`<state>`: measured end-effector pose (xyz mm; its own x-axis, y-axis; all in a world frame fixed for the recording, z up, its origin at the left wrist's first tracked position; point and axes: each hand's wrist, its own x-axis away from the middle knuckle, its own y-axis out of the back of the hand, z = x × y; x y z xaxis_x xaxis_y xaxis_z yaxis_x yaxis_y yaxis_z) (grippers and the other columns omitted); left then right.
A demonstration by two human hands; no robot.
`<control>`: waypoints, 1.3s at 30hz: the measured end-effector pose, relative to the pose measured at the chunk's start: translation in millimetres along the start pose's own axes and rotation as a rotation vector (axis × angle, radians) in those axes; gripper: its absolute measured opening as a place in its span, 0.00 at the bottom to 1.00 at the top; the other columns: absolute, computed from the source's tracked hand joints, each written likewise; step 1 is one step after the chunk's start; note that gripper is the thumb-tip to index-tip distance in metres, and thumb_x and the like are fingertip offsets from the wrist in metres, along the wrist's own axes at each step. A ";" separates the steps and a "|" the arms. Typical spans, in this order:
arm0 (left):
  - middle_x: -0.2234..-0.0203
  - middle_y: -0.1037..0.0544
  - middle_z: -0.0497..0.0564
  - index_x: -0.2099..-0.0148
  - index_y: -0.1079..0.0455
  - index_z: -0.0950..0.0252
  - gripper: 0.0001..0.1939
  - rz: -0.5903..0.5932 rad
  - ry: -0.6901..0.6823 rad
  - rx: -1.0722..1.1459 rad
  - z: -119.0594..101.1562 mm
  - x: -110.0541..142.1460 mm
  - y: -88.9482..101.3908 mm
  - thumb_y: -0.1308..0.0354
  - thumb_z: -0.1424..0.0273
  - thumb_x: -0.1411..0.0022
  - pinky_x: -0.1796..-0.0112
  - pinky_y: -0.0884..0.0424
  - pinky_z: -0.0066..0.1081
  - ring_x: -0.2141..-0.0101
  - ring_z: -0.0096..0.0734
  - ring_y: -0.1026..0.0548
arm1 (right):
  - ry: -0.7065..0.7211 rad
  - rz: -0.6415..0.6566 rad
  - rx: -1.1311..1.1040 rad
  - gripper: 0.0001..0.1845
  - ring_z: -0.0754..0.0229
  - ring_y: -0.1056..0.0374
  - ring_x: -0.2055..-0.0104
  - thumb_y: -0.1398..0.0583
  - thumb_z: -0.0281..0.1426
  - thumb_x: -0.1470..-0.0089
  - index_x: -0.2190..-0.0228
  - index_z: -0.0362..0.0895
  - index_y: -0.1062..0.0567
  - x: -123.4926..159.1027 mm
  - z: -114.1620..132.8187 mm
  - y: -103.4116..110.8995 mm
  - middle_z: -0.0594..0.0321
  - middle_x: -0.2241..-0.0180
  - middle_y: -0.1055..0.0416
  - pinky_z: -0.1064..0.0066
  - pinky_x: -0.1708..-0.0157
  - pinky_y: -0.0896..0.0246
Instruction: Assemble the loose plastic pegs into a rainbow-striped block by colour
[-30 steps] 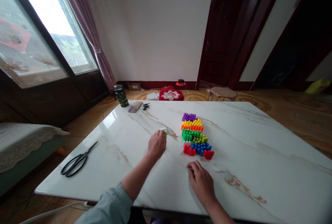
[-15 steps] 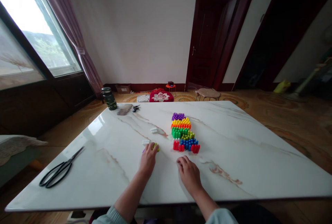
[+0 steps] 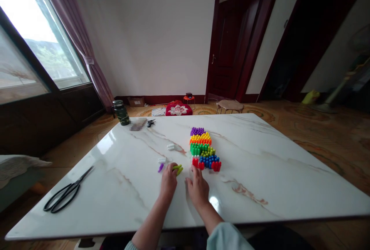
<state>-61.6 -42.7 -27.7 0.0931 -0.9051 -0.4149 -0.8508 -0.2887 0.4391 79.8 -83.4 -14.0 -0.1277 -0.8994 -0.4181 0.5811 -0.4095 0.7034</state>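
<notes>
My left hand (image 3: 169,180) is closed on yellow-green plastic pieces (image 3: 178,169), which stick out to the right of its fingertips. A purple piece (image 3: 160,168) lies on the table just left of that hand, below some white pieces (image 3: 162,160). My right hand (image 3: 199,188) holds nothing, its thumb apart from its fingers. Its fingertips are by the red pieces (image 3: 216,166) at the near end of the standing block. Behind these, the upright knobbed pieces are grouped by colour: blue (image 3: 208,161), green (image 3: 199,149), orange and yellow (image 3: 200,138), and purple (image 3: 197,130).
Black-handled scissors (image 3: 68,192) lie at the left of the marble-patterned table (image 3: 274,176). A dark green flask (image 3: 120,112), a blurred flat item (image 3: 138,124) and keys (image 3: 150,123) are at the far left. More white pieces (image 3: 173,147) lie left of the coloured block.
My left hand has moved right with the yellow-green pieces, uncovering the purple piece. My right hand has moved left and forward to the red pieces, its thumb now spread.
</notes>
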 end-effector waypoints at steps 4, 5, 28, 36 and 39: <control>0.67 0.22 0.52 0.56 0.31 0.65 0.11 0.062 0.169 0.359 -4.9 3.9 6.6 0.47 0.66 0.39 0.69 0.26 0.32 0.70 0.33 0.23 | -0.040 0.023 -0.208 0.21 0.55 0.27 0.56 0.46 0.36 0.41 0.47 0.45 0.32 -2.4 7.9 -7.7 0.54 0.53 0.26 0.67 0.60 0.33; 0.68 0.22 0.52 0.57 0.30 0.65 0.12 0.103 0.183 0.401 -6.8 4.3 7.6 0.45 0.65 0.40 0.69 0.25 0.31 0.70 0.33 0.23 | -0.050 0.044 -0.270 0.20 0.56 0.26 0.59 0.47 0.38 0.40 0.48 0.45 0.31 -2.7 7.5 -7.5 0.55 0.54 0.25 0.67 0.61 0.33; 0.80 0.29 0.47 0.46 0.28 0.71 0.25 0.379 0.193 0.470 -15.0 8.9 9.1 0.49 0.57 0.35 0.77 0.37 0.24 0.80 0.22 0.35 | -0.239 0.036 -0.774 0.16 0.60 0.32 0.76 0.40 0.40 0.49 0.64 0.40 0.25 -5.6 -0.9 4.0 0.60 0.74 0.26 0.68 0.71 0.35; 0.80 0.27 0.48 0.43 0.31 0.71 0.30 0.378 0.216 0.560 -17.6 6.2 10.4 0.53 0.51 0.34 0.75 0.33 0.25 0.80 0.25 0.31 | -0.296 0.145 -0.927 0.16 0.62 0.38 0.77 0.40 0.40 0.48 0.64 0.39 0.24 -5.3 -2.4 7.6 0.65 0.79 0.32 0.71 0.75 0.41; 0.78 0.27 0.49 0.40 0.37 0.72 0.36 0.187 0.313 0.724 -19.7 2.9 12.6 0.55 0.47 0.35 0.79 0.34 0.25 0.79 0.27 0.29 | -0.380 0.071 -1.091 0.22 0.65 0.40 0.78 0.40 0.43 0.46 0.56 0.39 0.26 -4.3 -5.5 5.7 0.68 0.79 0.34 0.73 0.77 0.44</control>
<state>-61.9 -55.0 -7.7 -0.0347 -0.9947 -0.0965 -0.9803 0.0527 -0.1906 88.1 -81.1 -11.4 -0.1924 -0.9790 -0.0674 0.9580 -0.1726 -0.2289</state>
